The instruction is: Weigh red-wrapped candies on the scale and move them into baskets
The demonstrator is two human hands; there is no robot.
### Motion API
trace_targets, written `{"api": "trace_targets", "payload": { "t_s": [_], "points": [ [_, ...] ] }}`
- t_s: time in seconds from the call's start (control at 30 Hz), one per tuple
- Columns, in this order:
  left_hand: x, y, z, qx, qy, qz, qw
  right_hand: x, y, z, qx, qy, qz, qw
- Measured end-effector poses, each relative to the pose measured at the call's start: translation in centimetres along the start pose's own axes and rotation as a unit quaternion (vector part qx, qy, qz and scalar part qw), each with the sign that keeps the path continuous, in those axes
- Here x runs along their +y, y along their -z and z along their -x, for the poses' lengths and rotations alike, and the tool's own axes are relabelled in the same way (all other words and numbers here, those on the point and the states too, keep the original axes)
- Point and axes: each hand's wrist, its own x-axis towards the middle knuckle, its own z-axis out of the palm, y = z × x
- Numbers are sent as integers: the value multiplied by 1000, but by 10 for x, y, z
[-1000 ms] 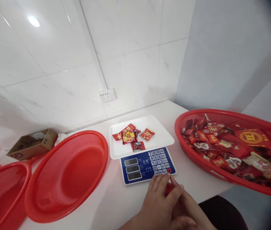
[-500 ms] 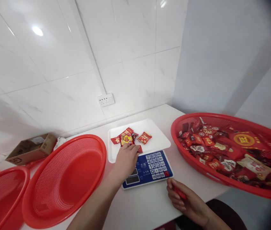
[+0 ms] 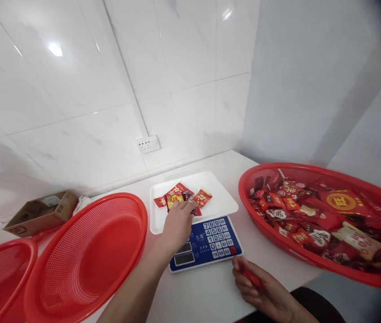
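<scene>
Left hand [image 3: 177,223] has crept forward, fingers pinching candy packets [image 3: 180,197] on scale tray [image 3: 225,204]; right hand [image 3: 260,291], nearer the body, grips a red packet [image 3: 251,276].

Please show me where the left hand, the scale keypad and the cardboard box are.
left hand [image 3: 177,224]: head view, back of the hand.
scale keypad [image 3: 217,234]: head view, middle keys.
cardboard box [image 3: 38,214]: head view, front wall.

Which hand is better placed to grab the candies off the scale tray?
Left. The left hand already touches the candies on the scale tray; the right hand sits near the table edge, closed around a red wrapper.
</scene>
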Motion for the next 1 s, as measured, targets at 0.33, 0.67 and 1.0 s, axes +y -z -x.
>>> {"api": "trace_targets", "payload": {
  "t_s": [0.33,0.67,1.0],
  "points": [
    [71,-46,74,-121,-90,191,970,12,12,1,35,3,146,989],
    [65,-52,78,-120,-64,218,966,12,9,0,29,25,163,986],
    [52,-37,71,-100,-101,221,965,4,1,0,0,26,151,988]
  ]
}}
